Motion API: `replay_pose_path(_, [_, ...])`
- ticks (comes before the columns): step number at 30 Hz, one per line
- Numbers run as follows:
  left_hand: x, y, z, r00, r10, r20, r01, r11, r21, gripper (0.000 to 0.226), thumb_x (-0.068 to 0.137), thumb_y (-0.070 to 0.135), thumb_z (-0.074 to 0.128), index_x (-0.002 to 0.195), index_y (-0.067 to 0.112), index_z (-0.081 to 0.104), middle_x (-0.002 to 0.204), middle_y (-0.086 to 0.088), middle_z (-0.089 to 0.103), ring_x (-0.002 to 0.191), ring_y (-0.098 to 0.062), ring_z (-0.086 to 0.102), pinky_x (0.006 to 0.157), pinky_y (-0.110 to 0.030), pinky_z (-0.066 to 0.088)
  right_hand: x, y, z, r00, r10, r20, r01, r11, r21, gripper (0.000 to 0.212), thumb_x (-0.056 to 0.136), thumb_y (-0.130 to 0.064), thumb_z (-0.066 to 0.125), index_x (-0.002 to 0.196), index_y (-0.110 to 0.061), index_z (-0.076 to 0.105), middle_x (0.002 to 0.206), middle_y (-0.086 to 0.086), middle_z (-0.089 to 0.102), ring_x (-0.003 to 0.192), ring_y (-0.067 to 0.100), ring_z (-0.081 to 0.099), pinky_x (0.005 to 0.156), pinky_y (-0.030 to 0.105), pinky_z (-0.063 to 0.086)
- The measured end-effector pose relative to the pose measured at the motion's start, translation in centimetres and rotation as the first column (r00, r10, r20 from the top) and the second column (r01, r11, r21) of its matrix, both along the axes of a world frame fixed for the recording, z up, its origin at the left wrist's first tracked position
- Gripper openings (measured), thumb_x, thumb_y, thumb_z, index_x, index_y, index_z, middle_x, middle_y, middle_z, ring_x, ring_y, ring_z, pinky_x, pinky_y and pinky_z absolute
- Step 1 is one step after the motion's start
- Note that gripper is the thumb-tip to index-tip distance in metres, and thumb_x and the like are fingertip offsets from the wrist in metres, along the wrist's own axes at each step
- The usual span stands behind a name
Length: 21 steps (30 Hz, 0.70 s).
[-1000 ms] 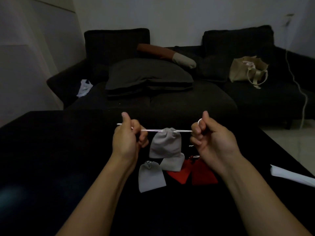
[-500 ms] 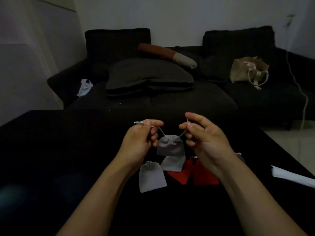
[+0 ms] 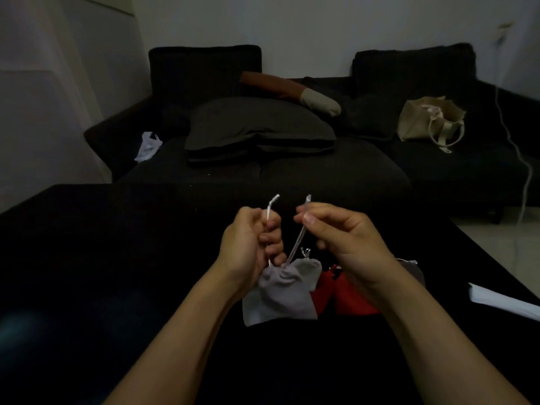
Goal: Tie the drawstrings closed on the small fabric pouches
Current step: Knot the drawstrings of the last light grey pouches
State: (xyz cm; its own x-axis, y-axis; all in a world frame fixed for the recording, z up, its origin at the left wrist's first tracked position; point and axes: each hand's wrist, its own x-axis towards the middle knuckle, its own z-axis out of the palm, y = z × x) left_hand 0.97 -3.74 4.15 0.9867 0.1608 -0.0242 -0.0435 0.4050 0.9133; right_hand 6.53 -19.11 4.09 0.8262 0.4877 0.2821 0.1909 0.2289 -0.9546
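Observation:
A small grey pouch (image 3: 280, 290) with a cinched top hangs low over the black table (image 3: 117, 258), its two white drawstrings (image 3: 296, 244) running upward. My left hand (image 3: 248, 244) grips the left string in curled fingers, its end poking out above. My right hand (image 3: 344, 238) pinches the right string between thumb and fingers. Below lie another grey pouch (image 3: 309, 270) with a tied top, a flat grey one (image 3: 254, 311) partly hidden, and red pouches (image 3: 350, 299) under my right wrist.
A white sheet of paper (image 3: 502, 302) lies at the table's right edge. Beyond the table stands a dark sofa (image 3: 292, 171) with cushions, a beige tote bag (image 3: 429, 121) and a white plastic bag (image 3: 147, 146). A white cable (image 3: 526, 171) hangs at right.
The strings were pulled taut sideways a second ago. Both hands have since come together and lowered, and the pouch now hangs near the table with the strings pointing up.

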Motion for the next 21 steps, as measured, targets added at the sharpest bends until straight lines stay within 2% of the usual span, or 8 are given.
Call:
replay_pose_path(3, [-0.3,-0.2,-0.1,0.991,-0.129,-0.026,0.131,0.978,0.16,0.033,0.095,0.019,0.042,0.066,0.019,0.057,0.057,0.004,0.034,0.048,-0.009,0.032,0.046,-0.023,0.035,0.1,-0.4,0.4,0.986,0.061,0.154,-0.059,0.998,-0.017,0.015,0.081,-0.013,0.068,0.092,-0.006,0.077,0.128,-0.005,0.064,0.116,0.003,0.061,0.086,0.015,0.05])
replay_pose_path(6, [-0.6,-0.4,-0.3,0.967,-0.252,-0.024,0.249,0.932,0.263,0.039,0.1,0.026,0.043,0.071,0.028,0.069,0.057,0.007,0.041,0.05,-0.007,0.039,0.051,-0.022,0.04,0.1,-0.6,0.5,0.975,0.11,0.194,-0.105,0.994,-0.035,0.021,0.079,-0.019,0.069,0.094,-0.008,0.077,0.131,-0.006,0.062,0.121,0.005,0.059,0.089,0.018,0.05])
replay_pose_path(10, [-0.5,-0.2,-0.2,0.954,-0.299,-0.023,0.294,0.916,0.274,0.026,0.102,0.021,0.04,0.095,0.007,0.061,0.058,0.005,0.042,0.052,-0.006,0.037,0.051,-0.019,0.036,0.0,-0.6,0.4,0.983,0.063,0.171,-0.054,0.997,-0.054,0.019,0.079,-0.017,0.07,0.093,-0.007,0.077,0.106,0.002,0.075,0.102,0.014,0.07,0.083,0.024,0.054])
replay_pose_path(13, [-0.7,-0.3,-0.1,0.947,-0.319,-0.046,0.321,0.926,0.199,0.032,0.1,0.013,0.035,0.083,0.008,0.062,0.061,0.001,0.039,0.053,-0.007,0.036,0.05,-0.02,0.033,0.0,-0.7,0.4,0.992,0.062,0.112,-0.049,0.992,-0.119,0.013,0.085,-0.009,0.069,0.095,-0.004,0.076,0.092,0.008,0.076,0.087,0.016,0.073,0.072,0.019,0.054])
replay_pose_path(15, [-0.9,-0.5,0.0,0.935,-0.348,-0.065,0.354,0.92,0.168,0.04,0.097,0.013,0.033,0.078,0.008,0.068,0.063,-0.001,0.039,0.054,-0.007,0.037,0.051,-0.021,0.034,-0.1,-0.7,0.3,0.994,0.037,0.107,-0.023,0.992,-0.124,0.01,0.085,-0.006,0.07,0.092,-0.005,0.077,0.087,0.015,0.074,0.079,0.023,0.071,0.067,0.021,0.055])
replay_pose_path(18, [-0.9,-0.9,-0.3,0.954,-0.284,-0.09,0.292,0.828,0.479,0.037,0.101,0.022,0.044,0.087,0.004,0.073,0.058,0.004,0.05,0.053,-0.003,0.045,0.05,-0.016,0.038,-0.2,-0.6,0.3,0.993,-0.01,0.12,0.027,0.99,-0.141,0.008,0.082,-0.004,0.072,0.087,-0.006,0.078,0.081,0.02,0.073,0.071,0.033,0.069,0.064,0.023,0.056])
replay_pose_path(19, [-0.8,-1.0,-0.5,0.965,-0.252,-0.076,0.252,0.801,0.543,0.034,0.1,0.026,0.049,0.09,0.003,0.072,0.057,0.005,0.054,0.052,-0.003,0.049,0.05,-0.015,0.041,-0.1,-0.6,0.4,0.992,-0.028,0.121,0.046,0.988,-0.15,0.008,0.082,-0.004,0.072,0.087,-0.006,0.078,0.08,0.017,0.074,0.071,0.027,0.071,0.064,0.021,0.056])
replay_pose_path(21, [-0.6,-1.1,-0.8,0.982,-0.191,-0.01,0.164,0.812,0.56,0.036,0.096,0.034,0.054,0.091,0.002,0.071,0.059,0.004,0.058,0.053,-0.004,0.051,0.051,-0.015,0.043,-0.1,-0.7,0.5,0.994,-0.049,0.098,0.064,0.986,-0.154,0.009,0.083,-0.004,0.072,0.088,-0.007,0.078,0.08,0.012,0.076,0.071,0.016,0.072,0.065,0.02,0.056])
